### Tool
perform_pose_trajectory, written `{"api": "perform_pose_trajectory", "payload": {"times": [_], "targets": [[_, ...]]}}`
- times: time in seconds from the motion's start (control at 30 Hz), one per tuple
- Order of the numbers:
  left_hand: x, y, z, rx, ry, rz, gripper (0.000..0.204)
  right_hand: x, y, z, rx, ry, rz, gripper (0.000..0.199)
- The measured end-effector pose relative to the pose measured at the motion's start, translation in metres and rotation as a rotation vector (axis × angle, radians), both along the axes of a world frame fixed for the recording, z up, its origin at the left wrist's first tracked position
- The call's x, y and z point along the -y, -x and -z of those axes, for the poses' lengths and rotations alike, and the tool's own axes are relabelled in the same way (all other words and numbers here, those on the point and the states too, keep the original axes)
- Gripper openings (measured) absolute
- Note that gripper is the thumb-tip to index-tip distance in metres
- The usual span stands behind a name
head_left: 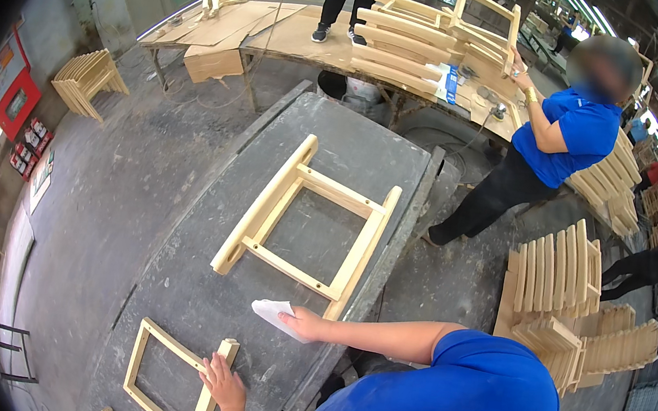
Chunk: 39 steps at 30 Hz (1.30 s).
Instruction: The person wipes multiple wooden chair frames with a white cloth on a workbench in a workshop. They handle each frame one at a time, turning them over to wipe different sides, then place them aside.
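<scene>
A pale wooden frame, made of a wide curved rail and thinner bars joined into a rectangle, lies flat on the dark worktable. Beside its near end my right hand is closed on a thin white sheet; whether it is paper or cloth I cannot tell. Lower down, a second wooden frame rests on the same table, partly cut off by the picture's edge. My left hand lies on this frame near the end of its thicker bar, fingers stretched out and apart.
Across the far side runs a long bench with stacked wooden frames. A co-worker in blue stands there, holding a frame. More stacked wooden parts are at the right. A chair-like frame stack stands on the left floor.
</scene>
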<state>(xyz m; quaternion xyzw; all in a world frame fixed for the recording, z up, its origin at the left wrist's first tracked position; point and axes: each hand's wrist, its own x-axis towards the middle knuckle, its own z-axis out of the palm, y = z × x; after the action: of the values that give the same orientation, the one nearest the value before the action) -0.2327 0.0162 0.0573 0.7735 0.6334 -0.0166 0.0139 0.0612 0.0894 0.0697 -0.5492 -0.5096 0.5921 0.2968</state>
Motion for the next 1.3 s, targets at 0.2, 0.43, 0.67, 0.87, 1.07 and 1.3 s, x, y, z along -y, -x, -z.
{"api": "perform_pose_trajectory", "payload": {"times": [0.2,0.43,0.67,0.87,1.07,1.3], "targets": [[0.006,-0.002,-0.004,-0.006,0.022,-0.027,0.072,-0.001,-0.011,-0.008,-0.022,-0.031,0.025,0.043],[-0.001,-0.028,0.001,0.092,0.072,0.025,0.077,0.003,-0.007,-0.017,-0.080,-0.037,0.026,0.042],[-0.014,-0.049,0.002,0.186,0.107,0.000,0.080,0.014,-0.011,-0.026,-0.095,-0.131,0.026,0.039],[-0.003,-0.047,0.001,0.121,0.109,0.021,0.080,0.016,-0.023,-0.030,-0.118,-0.131,0.043,0.041],[0.006,-0.042,0.003,0.087,0.097,0.031,0.078,0.014,-0.034,-0.026,-0.113,-0.103,0.068,0.040],[0.004,-0.039,0.001,0.088,0.058,0.038,0.077,0.013,-0.045,-0.035,-0.113,-0.126,0.055,0.040]]}}
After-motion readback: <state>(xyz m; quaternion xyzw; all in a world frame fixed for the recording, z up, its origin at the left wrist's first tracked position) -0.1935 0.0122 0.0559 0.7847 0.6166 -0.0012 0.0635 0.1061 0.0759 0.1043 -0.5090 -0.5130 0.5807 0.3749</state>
